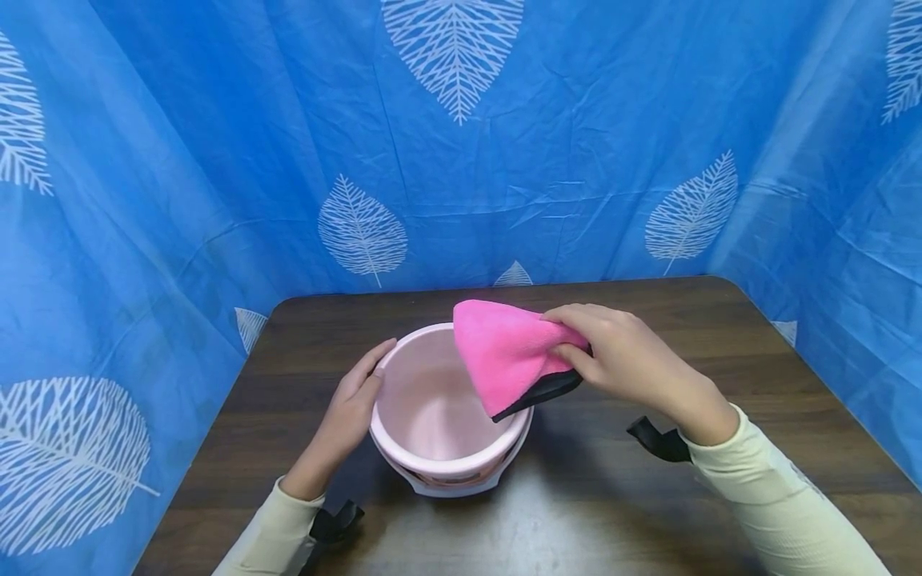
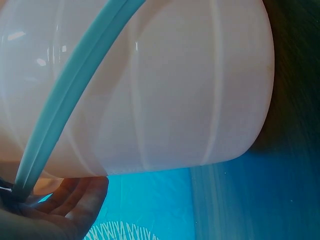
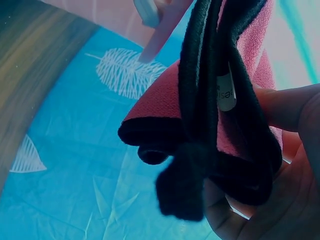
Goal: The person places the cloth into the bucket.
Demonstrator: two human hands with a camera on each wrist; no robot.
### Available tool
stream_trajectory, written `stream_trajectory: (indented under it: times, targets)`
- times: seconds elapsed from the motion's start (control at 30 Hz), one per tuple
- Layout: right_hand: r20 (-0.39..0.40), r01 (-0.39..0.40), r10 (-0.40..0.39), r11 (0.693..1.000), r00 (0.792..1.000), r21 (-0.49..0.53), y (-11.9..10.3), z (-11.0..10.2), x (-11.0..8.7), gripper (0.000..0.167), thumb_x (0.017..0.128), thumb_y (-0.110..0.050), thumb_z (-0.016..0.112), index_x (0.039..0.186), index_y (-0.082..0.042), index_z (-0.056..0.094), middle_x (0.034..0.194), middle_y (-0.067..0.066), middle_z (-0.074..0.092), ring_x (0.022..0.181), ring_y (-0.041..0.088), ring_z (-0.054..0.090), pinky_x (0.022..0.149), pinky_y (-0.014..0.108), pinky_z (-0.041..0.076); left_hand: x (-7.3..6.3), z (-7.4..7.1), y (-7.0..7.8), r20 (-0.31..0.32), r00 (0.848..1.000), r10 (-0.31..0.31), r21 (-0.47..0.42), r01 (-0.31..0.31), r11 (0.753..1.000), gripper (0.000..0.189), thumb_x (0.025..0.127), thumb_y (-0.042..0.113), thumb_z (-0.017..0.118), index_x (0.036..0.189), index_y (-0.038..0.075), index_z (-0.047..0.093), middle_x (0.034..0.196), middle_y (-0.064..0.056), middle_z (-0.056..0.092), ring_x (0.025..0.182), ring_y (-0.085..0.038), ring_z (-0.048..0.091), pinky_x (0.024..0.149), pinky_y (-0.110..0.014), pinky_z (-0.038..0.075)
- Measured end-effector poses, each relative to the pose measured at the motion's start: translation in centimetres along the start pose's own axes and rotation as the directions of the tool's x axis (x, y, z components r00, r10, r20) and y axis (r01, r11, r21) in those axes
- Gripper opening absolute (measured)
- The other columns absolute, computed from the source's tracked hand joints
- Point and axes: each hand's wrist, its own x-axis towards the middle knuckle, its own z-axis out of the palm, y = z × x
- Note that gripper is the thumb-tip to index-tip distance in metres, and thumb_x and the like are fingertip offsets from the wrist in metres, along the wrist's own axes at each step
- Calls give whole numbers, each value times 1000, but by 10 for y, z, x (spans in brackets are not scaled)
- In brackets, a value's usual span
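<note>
At left, the left hand (image 1: pixel 347 408) holds the left rim of a pink bucket (image 1: pixel 435 400) on the counter (image 1: pixel 612 512), fingers only slightly bent. Rightward, a folded pink cloth (image 1: pixel 504 348) hangs over the bucket's right rim, pinched between the right hand's (image 1: pixel 625 356) thumb and fingers.

Pale pink, round plastic bucket (image 1: pixel 441 467): rim partly hidden behind pink plush cloth with black edging (image 1: pixel 497 344); cut off at left and top, left-wrist view. White label (image 3: pixel 226 95): lettering partly covered.
</note>
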Motion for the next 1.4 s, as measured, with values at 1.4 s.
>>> stream_trajectory:
  times: [1.4]
  targets:
    - [36, 5, -5, 1000, 999, 8, -8, 4, 2, 41, 84, -6, 83, 123, -6, 69, 114, 8, 72, 100, 23, 69, 87, 47, 57, -2, 0, 0, 15, 1000, 4, 17, -4, 1000, 46, 109, 11, 34, 154, 1, 38, 159, -18, 37, 145, -35, 37, 114, -50, 32]
